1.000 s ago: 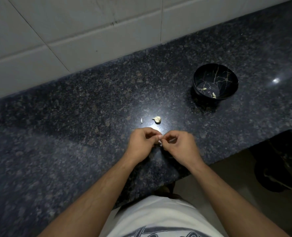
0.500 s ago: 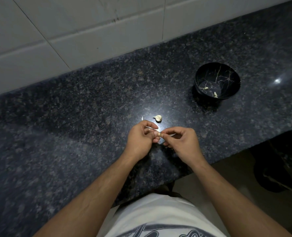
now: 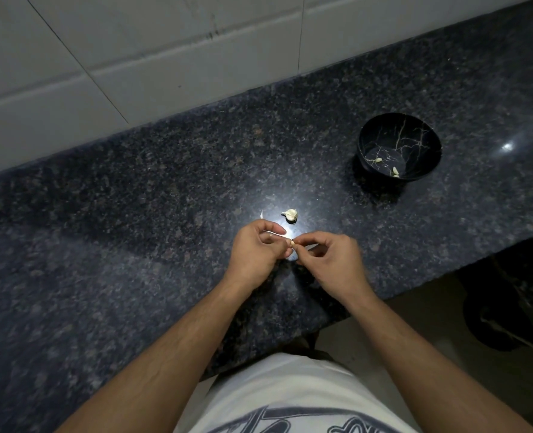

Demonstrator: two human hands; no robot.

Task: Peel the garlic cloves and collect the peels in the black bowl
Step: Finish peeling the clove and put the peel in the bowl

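left hand and right hand both pinching one garlic clove; risk of loose peel missing far-off black bowl

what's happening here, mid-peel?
Yes. A person stands at a dark granite counter, both hands together over a garlic clove. The left hand holds it while the right hand pinches at its tip, pulling skin. Another garlic piece and a loose peel sliver lie just beyond the hands. The black bowl, off to the right, holds a few pale scraps.
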